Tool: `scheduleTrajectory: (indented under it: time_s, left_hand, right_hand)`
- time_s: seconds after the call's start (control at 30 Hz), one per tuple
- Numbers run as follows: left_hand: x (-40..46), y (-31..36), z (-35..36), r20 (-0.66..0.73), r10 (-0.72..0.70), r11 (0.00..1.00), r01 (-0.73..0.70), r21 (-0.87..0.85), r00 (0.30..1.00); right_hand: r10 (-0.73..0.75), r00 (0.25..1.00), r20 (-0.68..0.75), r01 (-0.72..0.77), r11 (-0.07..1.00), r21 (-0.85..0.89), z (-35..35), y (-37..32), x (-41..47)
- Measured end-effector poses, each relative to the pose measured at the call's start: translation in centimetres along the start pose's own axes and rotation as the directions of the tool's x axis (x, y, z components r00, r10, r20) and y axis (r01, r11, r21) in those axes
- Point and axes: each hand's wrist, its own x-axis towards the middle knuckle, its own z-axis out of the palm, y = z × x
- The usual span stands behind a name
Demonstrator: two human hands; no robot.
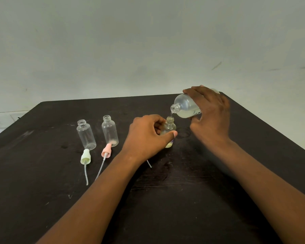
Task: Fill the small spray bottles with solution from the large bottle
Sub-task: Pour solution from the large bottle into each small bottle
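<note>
Solution, pale and faintly yellow, lay pooled along the lower side of the large bottle, which I saw tipped nearly flat above the far right part of the dark table, its uncapped mouth pointing left and down. A thin stream ran from that mouth to the open neck of the small bottle standing upright just below it. This small bottle was clear plastic with a threaded neck, and a shallow layer of the same pale liquid showed at its base.

My right hand gripped the large bottle from above, fingers curled over its body and thumb underneath, covering most of its rear half. My left hand held the small bottle from the left side, thumb laid across its front and fingers bent round the back; how tightly they pressed I could not tell.

Two more small bottles stood upright well to the left, both clear and open-necked: the left empty bottle and the middle empty bottle. Near their bases lay a pale green spray cap and a pink spray cap, each on its side with a thin dip tube trailing toward me. A short piece of another clear tube showed just past my left wrist.
</note>
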Motion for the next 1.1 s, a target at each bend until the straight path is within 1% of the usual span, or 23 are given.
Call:
scheduleTrajectory:
  time_s: [0.43, 1.1]
  left_hand:
    - [0.03, -0.11, 0.08, -0.009, -0.001, 1.0, 0.001, -0.007, 1.0]
    - [-0.07, 0.0, 0.02, -0.027, 0.005, 0.997, -0.003, 0.075, 1.0]
  right_hand:
    - [0.007, 1.0, 0.015, -0.007, 1.0, 0.0, -0.04, -0.09, -0.1]
    - [-0.007, 1.0, -0.017, 0.007, 1.0, 0.008, -0.03, -0.06, -0.07]
